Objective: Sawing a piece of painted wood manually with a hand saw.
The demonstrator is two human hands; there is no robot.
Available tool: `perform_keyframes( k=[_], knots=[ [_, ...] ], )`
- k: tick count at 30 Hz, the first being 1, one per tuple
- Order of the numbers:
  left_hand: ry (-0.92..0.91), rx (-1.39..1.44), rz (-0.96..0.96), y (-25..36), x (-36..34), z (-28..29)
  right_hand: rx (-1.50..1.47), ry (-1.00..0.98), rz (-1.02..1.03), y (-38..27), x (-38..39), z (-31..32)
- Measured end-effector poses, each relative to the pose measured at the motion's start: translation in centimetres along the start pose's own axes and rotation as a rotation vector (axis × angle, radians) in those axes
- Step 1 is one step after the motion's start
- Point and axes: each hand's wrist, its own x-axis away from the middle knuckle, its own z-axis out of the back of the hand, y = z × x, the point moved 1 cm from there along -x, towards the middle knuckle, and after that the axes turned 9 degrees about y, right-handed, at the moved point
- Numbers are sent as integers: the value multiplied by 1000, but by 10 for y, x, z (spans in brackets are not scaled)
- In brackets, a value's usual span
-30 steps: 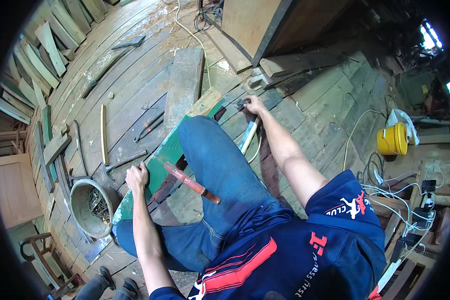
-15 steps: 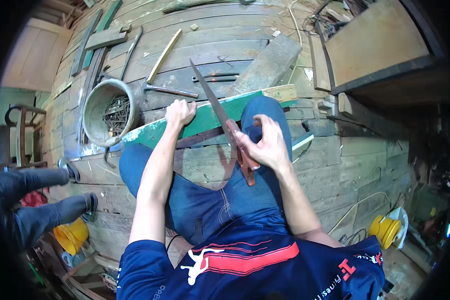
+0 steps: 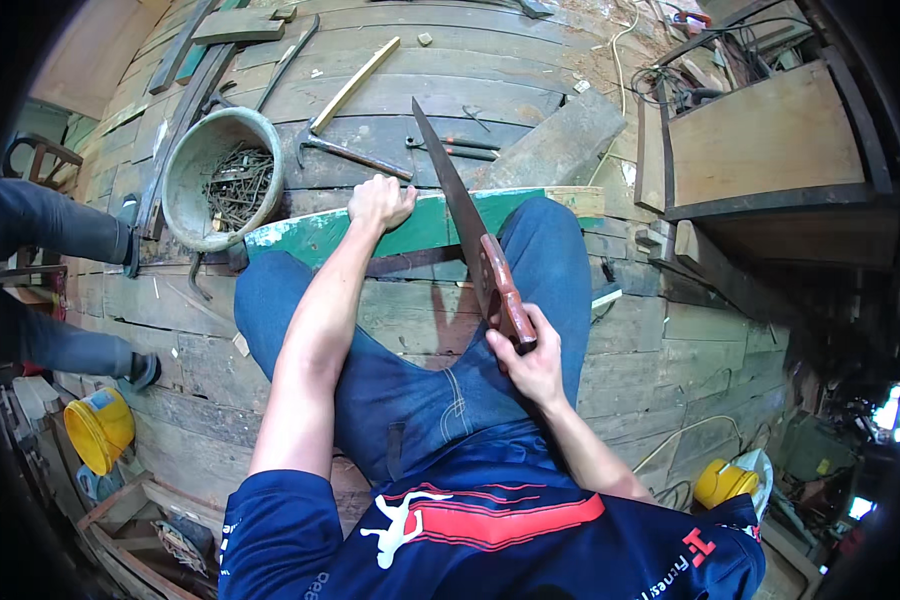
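Observation:
A hand saw with a dark blade and reddish-brown wooden handle slants away from me, its blade passing over a green-painted board. My right hand is closed around the near end of the handle, low between my thighs. The board lies across my knees, with flaking paint at its left end and bare wood at its right. Fingers curled over the far edge, my left hand grips this board left of the blade. Whether the saw teeth touch the wood I cannot tell.
Beyond the board lie a hammer, pincers with dark handles, a pale wooden strip and a wide grey plank. A bucket of nails stands left. Another person's legs are farther left. A wooden cabinet stands right.
My right hand has gone from spread fingers beside the saw handle to a closed grip lower on it. My left hand stays on the board. The view has shifted slightly.

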Motion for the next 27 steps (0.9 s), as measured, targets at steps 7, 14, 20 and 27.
perform_keyframes(
  k=[7, 14, 20, 27],
  knots=[
    [-3, 8, -6, -2, -1, -6, -186, 69, -167, -11, -10, -11],
    [8, 54, -12, -1, 0, -1, 16, 32, 39, -30, 12, -5],
    [57, 46, 13, -4, -3, -11, -6, 26, 4, -28, -7, -15],
    [13, 72, 3, -2, 2, -1, 42, -29, -35, -39, 6, 5]
  ],
)
